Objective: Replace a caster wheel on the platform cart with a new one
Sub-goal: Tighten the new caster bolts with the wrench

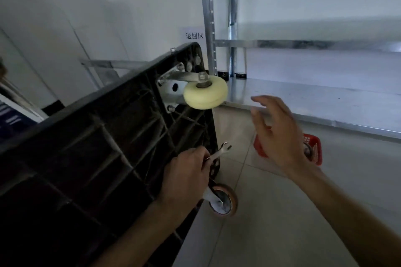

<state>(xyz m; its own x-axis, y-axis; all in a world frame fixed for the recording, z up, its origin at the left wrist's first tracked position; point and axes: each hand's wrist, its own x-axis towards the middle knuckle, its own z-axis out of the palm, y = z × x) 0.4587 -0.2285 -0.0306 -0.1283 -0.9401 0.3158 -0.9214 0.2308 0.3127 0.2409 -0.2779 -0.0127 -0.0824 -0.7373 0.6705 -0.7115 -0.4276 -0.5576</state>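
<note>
Left hand: one, the left hand [186, 171], nearest the camera, fingers curled round the handle of a wrench [220, 152], resting at the cart's edge.
Wrench: one, metal, its open jaw end sticking up and to the right out of the fist.
Right hand: one, the right hand [280, 134], in the air and holding nothing, fingers spread and slack, apart from the pale wheel and in front of the basket.
Cart: one black plastic cart [91, 149], tipped up on its side so the ribbed underside faces the camera.
Casters in view on the cart: two.
Low caster: the brown wheel [224, 202], with a metal fork, down at the floor just below the left hand.
High caster: the pale wheel [205, 92], cream-coloured, in a metal bracket [173, 80] bolted to the cart's upper corner, with a nut on its axle.
Basket: one red basket [313, 147] on the floor, partly hidden behind the right hand; something round lies in it, too dim to name.
Floor: pale tiles [282, 212] with thin joints.
Shelving: one bare metal rack [303, 97] with slotted uprights and a low shelf, to the right behind the cart.
Wall: white, with one paper sign [194, 35] bearing three characters, beside the rack's upright.
Light: dim throughout.
</note>
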